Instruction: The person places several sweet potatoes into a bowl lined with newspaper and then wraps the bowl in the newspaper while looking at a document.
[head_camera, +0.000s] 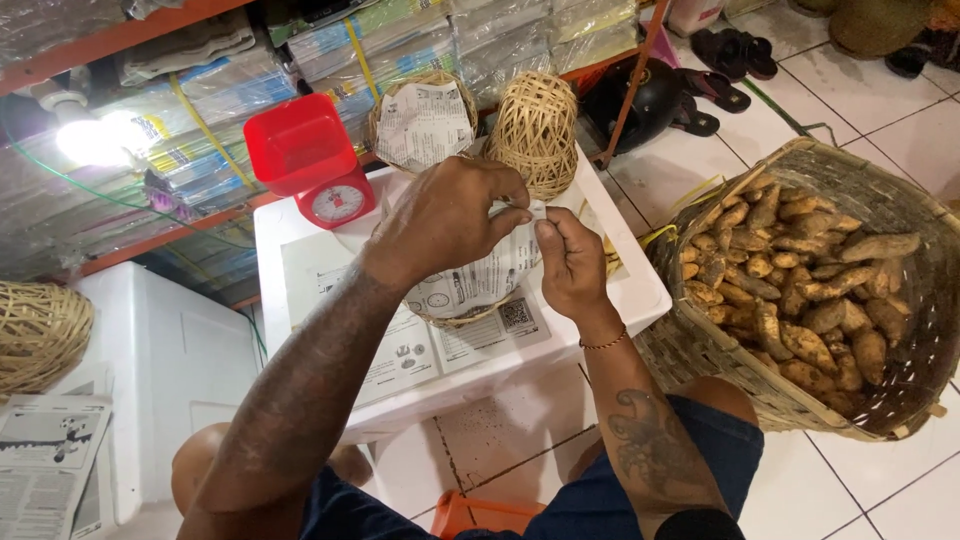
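Observation:
My left hand (445, 215) and my right hand (570, 262) both pinch the edge of a printed paper sheet (480, 280) that lines a small woven basket (455, 318) on a white box top (630, 290). The hands meet above the basket's far rim, fingertips nearly touching. A thin bracelet circles my right wrist. The basket is mostly hidden under the paper and my hands.
A red kitchen scale (312, 160) stands at the box's back left. Two more small woven baskets (535, 130), one paper-lined (425, 120), sit behind. A large woven basket (900, 220) of brown tubers (800, 290) stands on the tiled floor to the right. Shelves of bundled paper rise behind.

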